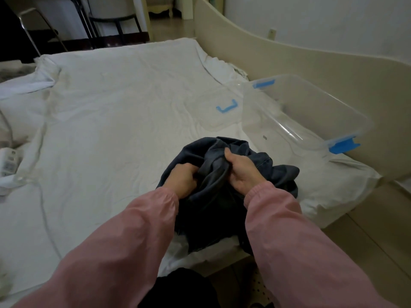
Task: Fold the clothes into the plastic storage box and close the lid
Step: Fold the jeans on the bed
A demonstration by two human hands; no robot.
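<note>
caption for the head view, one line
Left hand and right hand grip a bunched dark garment on the bed, open storage box beside.

Crumpled dark garment (212,207) near tilted clear box (311,107), lid (222,117) alongside

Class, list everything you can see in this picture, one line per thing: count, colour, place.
garment: one, dark blue, bunched at the bed's near edge
storage box: one, clear with blue latches, open, on the bed's right side
lid: one, clear with blue clip, flat on sheet left of box
sheet: one, white, over the bed
bed board: one, cream, behind the box
device with cable: one, white, left edge
sleeves: two, pink, forearms
left hand: one, gripping the garment
right hand: one, gripping the garment
</note>
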